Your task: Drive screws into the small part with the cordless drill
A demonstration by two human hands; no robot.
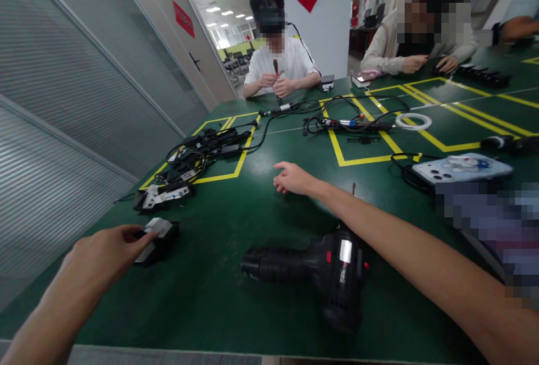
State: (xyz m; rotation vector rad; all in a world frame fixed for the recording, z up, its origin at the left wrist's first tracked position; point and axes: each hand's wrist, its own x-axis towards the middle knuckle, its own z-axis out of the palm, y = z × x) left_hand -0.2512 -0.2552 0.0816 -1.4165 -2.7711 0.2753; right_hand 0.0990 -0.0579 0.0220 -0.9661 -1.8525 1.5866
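At the left, my left hand (110, 250) pinches a small black part with a white-grey top (156, 241) at the table surface. My right hand (295, 178) is over the middle of the table, fingers apart and index finger extended, with nothing in it. Below my right forearm a black power drill (303, 264) lies on its side near the front edge, its red buttons showing. Part of a thin brown-tipped tool (354, 189) shows just behind that forearm.
Tangled black cables (202, 154) lie back left on the green table (210, 297). A corded tool (353, 124) and white ring (413, 122) lie centre right, a phone (463, 168) at right. Two people work across the table, and another person's arm shows far right.
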